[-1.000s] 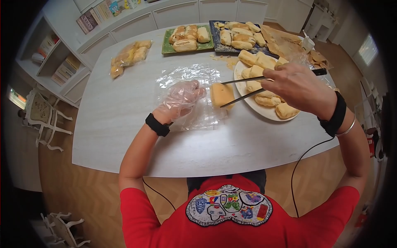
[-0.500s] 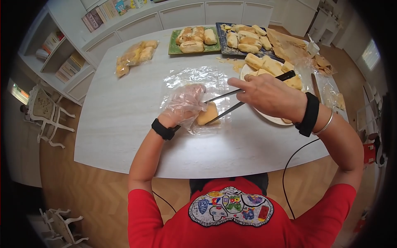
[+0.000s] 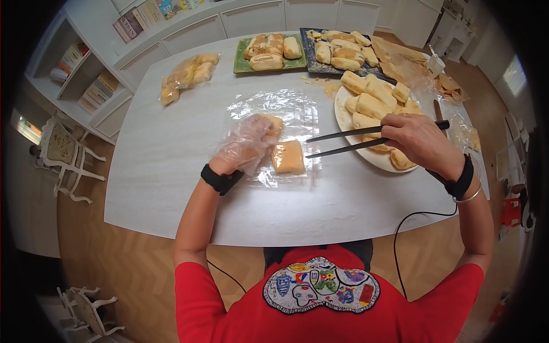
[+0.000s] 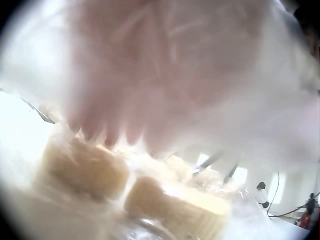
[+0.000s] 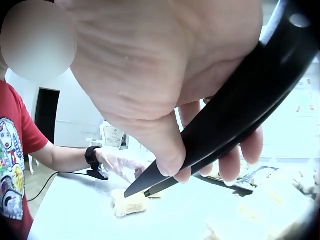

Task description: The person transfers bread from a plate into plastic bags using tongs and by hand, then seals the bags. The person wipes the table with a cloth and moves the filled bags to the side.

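My left hand [image 3: 245,144], in a clear plastic glove, lies over a clear plastic bag [image 3: 306,123]. Its fingertips are right at a pale yellow bread piece [image 3: 274,124], partly covered by the hand. A second, squarish bread piece [image 3: 287,157] sits beside it, nearer the body, within the bag's outline. Both pieces fill the lower left wrist view, side by side under the fingers. My bare right hand [image 3: 416,136] grips black tongs [image 3: 349,132]. The tong tips stand apart, just right of the squarish piece, with nothing between them.
A white plate [image 3: 341,117] piled with bread is under and behind the tongs. Farther back are a green tray [image 3: 243,67] and a dark blue tray [image 3: 309,48], both with bread. Bagged bread [image 3: 189,77] lies back left. A knife [image 3: 437,111] rests right of the plate.
The tongs carried the squarish bread piece left to the bag beside my left hand and let go of it. My right hand and the tongs then drew back to the right.
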`<state>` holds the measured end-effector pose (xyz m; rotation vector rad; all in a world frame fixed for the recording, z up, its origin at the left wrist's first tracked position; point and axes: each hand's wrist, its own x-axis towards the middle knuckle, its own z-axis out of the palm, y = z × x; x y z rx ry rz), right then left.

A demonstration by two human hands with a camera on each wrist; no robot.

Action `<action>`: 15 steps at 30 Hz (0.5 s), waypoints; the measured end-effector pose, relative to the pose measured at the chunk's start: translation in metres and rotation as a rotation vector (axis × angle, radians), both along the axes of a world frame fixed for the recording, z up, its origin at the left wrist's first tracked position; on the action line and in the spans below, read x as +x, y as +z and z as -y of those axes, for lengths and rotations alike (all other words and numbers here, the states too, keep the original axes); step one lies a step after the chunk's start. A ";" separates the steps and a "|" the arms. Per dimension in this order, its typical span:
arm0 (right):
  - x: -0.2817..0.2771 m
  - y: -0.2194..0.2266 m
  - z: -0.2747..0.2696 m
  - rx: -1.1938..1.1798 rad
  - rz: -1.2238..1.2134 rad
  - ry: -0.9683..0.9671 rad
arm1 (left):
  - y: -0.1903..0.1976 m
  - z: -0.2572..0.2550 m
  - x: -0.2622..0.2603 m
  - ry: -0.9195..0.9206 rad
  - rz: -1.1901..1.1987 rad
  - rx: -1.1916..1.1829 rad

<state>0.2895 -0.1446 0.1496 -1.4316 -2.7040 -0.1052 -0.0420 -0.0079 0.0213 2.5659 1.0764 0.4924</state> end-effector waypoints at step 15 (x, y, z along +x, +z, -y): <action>-0.011 -0.037 0.001 -0.018 -0.012 0.026 | 0.007 -0.016 -0.025 0.025 -0.164 -0.089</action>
